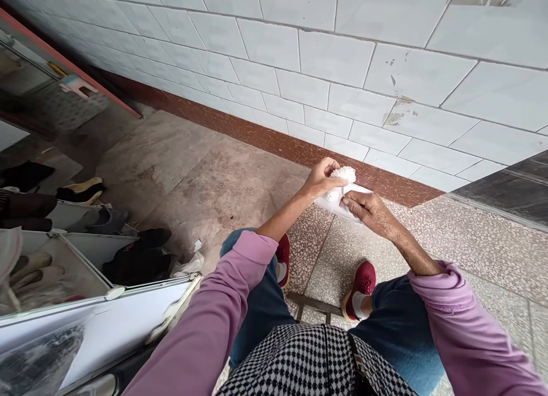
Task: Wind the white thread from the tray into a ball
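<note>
Out in front of my knees, my left hand point(323, 179) is closed, thumb and fingers gripping a white ruffled bundle point(345, 174). A smaller white ruffled piece point(331, 196) sits just below that thumb. Under both hands is a flat white tray-like thing point(362, 188), with its front edge showing between my wrists. My right hand point(367, 209) is pinched shut close to the bundle, at the end of a thin pale strip that seems to run up to it. What lies between its fingertips is too small to make out.
A tiled wall point(317, 53) with a brown skirting point(205, 120) stands ahead. At left is a shoe rack point(141, 296) holding several shoes. My red shoes point(363, 279) rest on the speckled floor point(428, 236), with a dark bar point(314, 300) between them. A checked cloth point(299, 356) covers my lap.
</note>
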Demonstrator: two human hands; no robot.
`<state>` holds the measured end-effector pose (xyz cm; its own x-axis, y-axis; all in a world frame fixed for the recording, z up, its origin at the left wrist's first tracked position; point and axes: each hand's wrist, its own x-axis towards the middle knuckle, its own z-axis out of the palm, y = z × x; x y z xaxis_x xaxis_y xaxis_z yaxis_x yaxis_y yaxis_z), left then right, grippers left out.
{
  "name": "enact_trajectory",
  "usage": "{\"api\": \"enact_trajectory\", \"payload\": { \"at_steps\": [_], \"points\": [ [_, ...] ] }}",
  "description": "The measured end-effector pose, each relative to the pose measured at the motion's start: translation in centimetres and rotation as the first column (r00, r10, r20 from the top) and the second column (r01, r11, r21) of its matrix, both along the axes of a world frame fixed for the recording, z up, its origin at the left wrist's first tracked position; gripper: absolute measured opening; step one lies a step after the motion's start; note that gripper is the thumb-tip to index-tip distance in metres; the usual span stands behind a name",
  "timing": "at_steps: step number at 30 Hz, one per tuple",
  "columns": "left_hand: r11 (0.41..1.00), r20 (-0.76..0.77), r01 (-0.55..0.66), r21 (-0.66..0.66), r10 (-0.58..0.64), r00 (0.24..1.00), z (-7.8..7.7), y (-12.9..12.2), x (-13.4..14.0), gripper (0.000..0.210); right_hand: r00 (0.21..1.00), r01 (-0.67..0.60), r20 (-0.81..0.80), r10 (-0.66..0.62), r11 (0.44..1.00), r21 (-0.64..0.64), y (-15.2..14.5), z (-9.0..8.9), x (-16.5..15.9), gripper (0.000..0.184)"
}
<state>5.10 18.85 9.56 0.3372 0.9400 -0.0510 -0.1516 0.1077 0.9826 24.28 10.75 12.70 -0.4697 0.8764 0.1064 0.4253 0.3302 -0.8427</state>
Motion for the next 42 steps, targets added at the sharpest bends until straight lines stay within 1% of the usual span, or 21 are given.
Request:
{"api": "enact_trajectory", "payload": {
  "at_steps": [2, 5, 6, 8, 11, 13, 15, 18, 20, 22, 24, 26, 27, 29, 31, 33, 36, 37, 39, 41, 42],
  "points": [
    [0.995, -0.058, 0.094, 0.033, -0.092, 0.994, 0.0, -0.2, 0.0, 0.047, 0.995, 0.090, -0.051, -0.088, 0.995, 0.039, 0.3, 0.7, 0.6, 0.055],
    [0.947, -0.025, 0.320, -0.008, -0.320, 0.947, 0.5, -0.8, 0.1, 0.044, 0.962, 0.267, -0.091, -0.258, 0.959, 0.097, 1.2, 1.0, 2.1, 0.059],
    [0.932, 0.011, 0.361, -0.028, -0.361, 0.933, 0.8, -1.0, 0.1, 0.044, 0.951, 0.305, -0.093, -0.296, 0.947, 0.104, 1.4, 0.9, 2.6, 0.061],
    [0.921, 0.103, 0.383, -0.070, -0.375, 0.921, 1.2, -1.4, 0.2, 0.046, 0.937, 0.344, -0.098, -0.335, 0.934, 0.097, 1.9, 0.3, 3.2, 0.062],
    [0.932, 0.249, 0.346, -0.104, -0.312, 0.917, 1.5, -1.6, 0.3, 0.053, 0.943, 0.331, -0.067, -0.326, 0.940, 0.082, 2.2, -1.0, 3.4, 0.059],
    [0.941, 0.317, 0.323, -0.104, -0.276, 0.907, 1.4, -1.4, 0.4, 0.058, 0.965, 0.261, 0.001, -0.262, 0.962, 0.081, 2.2, -1.9, 3.0, 0.056],
    [0.957, 0.338, 0.272, -0.104, -0.223, 0.914, 0.9, -1.0, 0.5, 0.059, 0.982, 0.167, 0.078, -0.173, 0.983, 0.074, 1.9, -2.4, 2.3, 0.051],
    [0.985, 0.261, 0.135, -0.105, -0.104, 0.960, 0.2, -0.5, 0.5, 0.056, 0.988, 0.069, 0.134, -0.076, 0.996, 0.055, 1.0, -2.1, 0.9, 0.043],
    [0.998, 0.130, 0.030, -0.049, -0.023, 0.991, -0.2, -0.4, 0.5, 0.053, 0.992, 0.020, 0.126, -0.024, 0.999, 0.038, 0.4, -1.2, 0.2, 0.044],
    [0.999, -0.009, -0.016, 0.034, 0.017, 1.000, -0.2, -0.4, 0.4, 0.051, 0.997, 0.014, 0.080, -0.017, 0.999, 0.038, 0.1, 0.0, 0.0, 0.047],
    [0.997, -0.086, 0.024, 0.079, -0.017, 0.996, 0.0, -0.6, 0.3, 0.048, 0.994, 0.105, 0.020, -0.107, 0.992, 0.072, 0.2, 1.0, 0.4, 0.052],
    [0.988, -0.097, 0.137, 0.076, -0.130, 0.987, 0.5, -1.0, 0.2, 0.046, 0.970, 0.243, -0.024, -0.242, 0.962, 0.125, 0.8, 1.6, 1.3, 0.056],
    [0.977, -0.081, 0.203, 0.065, -0.198, 0.977, 0.8, -1.2, 0.2, 0.045, 0.955, 0.296, -0.034, -0.295, 0.944, 0.146, 1.1, 1.6, 1.8, 0.058],
    [0.948, -0.011, 0.315, 0.034, -0.315, 0.949, 1.2, -1.7, 0.3, 0.046, 0.936, 0.351, -0.038, -0.349, 0.923, 0.159, 1.8, 1.1, 2.9, 0.061],
    [0.934, 0.104, 0.357, -0.005, -0.355, 0.929, 1.4, -2.0, 0.5, 0.048, 0.935, 0.354, -0.035, -0.352, 0.925, 0.141, 2.2, 0.1, 3.5, 0.063],
    [0.946, 0.229, 0.321, -0.045, -0.303, 0.925, 1.3, -2.0, 0.7, 0.054, 0.948, 0.318, -0.016, -0.318, 0.941, 0.113, 2.3, -1.0, 3.4, 0.061],
    [0.974, 0.325, 0.203, -0.100, -0.161, 0.932, 0.9, -1.4, 0.8, 0.060, 0.982, 0.172, 0.066, -0.176, 0.983, 0.065, 1.7, -2.1, 2.2, 0.051],
    [0.982, 0.317, 0.153, -0.112, -0.111, 0.942, 0.7, -1.2, 0.8, 0.060, 0.988, 0.117, 0.092, -0.121, 0.992, 0.047, 1.4, -2.1, 1.7, 0.047],
    [0.992, 0.244, 0.057, -0.110, -0.029, 0.969, 0.4, -0.8, 0.6, 0.055, 0.992, 0.040, 0.118, -0.042, 0.999, 0.025, 0.8, -1.8, 0.9, 0.041],
    [0.997, 0.136, 0.006, -0.073, 0.003, 0.991, 0.2, -0.6, 0.4, 0.050, 0.994, 0.023, 0.105, -0.026, 0.999, 0.029, 0.5, -1.0, 0.7, 0.040],
    [0.999, 0.078, 0.010, -0.045, -0.007, 0.997, 0.1, -0.6, 0.4, 0.049, 0.995, 0.034, 0.089, -0.037, 0.999, 0.039, 0.5, -0.7, 0.8, 0.042]
  ]
}}
